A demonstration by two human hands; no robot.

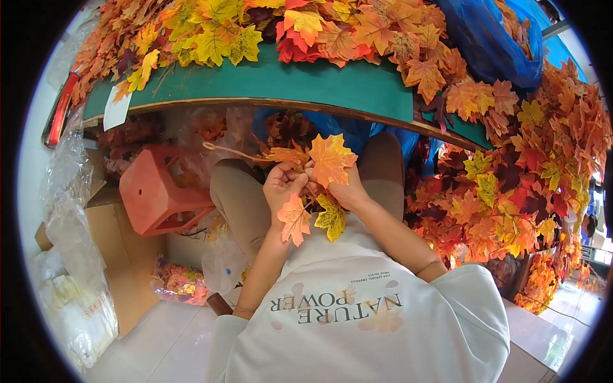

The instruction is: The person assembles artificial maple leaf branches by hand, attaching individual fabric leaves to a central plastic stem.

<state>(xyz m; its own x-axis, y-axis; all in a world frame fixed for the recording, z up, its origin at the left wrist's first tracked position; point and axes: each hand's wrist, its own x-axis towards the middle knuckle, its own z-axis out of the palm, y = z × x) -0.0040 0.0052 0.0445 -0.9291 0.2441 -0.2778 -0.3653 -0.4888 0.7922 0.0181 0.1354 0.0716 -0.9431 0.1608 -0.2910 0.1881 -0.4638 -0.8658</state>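
Note:
Both hands meet above my lap around a sprig of artificial maple leaves. My left hand (285, 188) is closed, its thumb and fingertips pinching the sprig near its middle. Coming in from the other side, my right hand (350, 191) is closed on it too; a large orange leaf (332, 159) covers most of those fingers. Below the hands hang a peach-orange leaf (294, 219) and a yellow-green leaf (331, 217). A thin brown stem (233, 151) with a looped tip sticks out to the left, past another orange leaf. The exact gripping point is hidden.
Ahead, a green-topped table (255, 82) bears heaped maple leaves (373, 32) and a blue plastic bag (498, 38). More leaves (504, 198) hang at the right. To the left are a red stool (153, 188), a cardboard box (124, 255) and clear plastic bags (70, 236).

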